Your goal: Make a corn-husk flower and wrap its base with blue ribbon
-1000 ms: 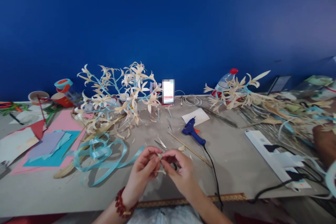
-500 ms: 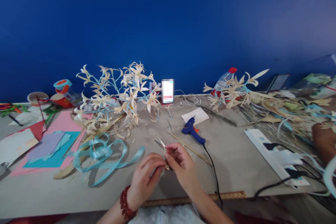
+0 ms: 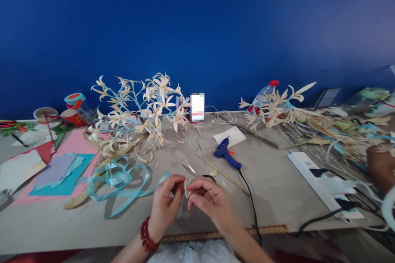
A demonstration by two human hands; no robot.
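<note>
A narrow pale strip (image 3: 185,188) is found upright in front of the person, between the two hands and above the worktop (image 3: 274,197). The left hand (image 3: 166,197) has its fingers clamped on the strip from one side. The right hand (image 3: 211,198) is at the other side, fingers bent and tips at the strip; whether they grip it or merely touch it cannot be told. A dark red beaded bracelet (image 3: 148,234) encircles the left wrist.

Just beyond the hands lie scissors (image 3: 190,168), blades parted and lower part obscured. A thin wooden stick (image 3: 224,174) runs diagonally near the right hand. Farther out, a blue glue gun (image 3: 226,154) lies with its nozzle over a white card (image 3: 237,134). Left of the hands, light blue ribbon (image 3: 121,180) is heaped in loops, beside a turquoise sheet (image 3: 57,188).

At the rear, pale flowers (image 3: 154,113) on blue stems are positioned left of an upright phone (image 3: 197,107). A white power strip (image 3: 311,176), with plugs fitted, lies to the right; another person's hand (image 3: 379,168) is visible at the far right.
</note>
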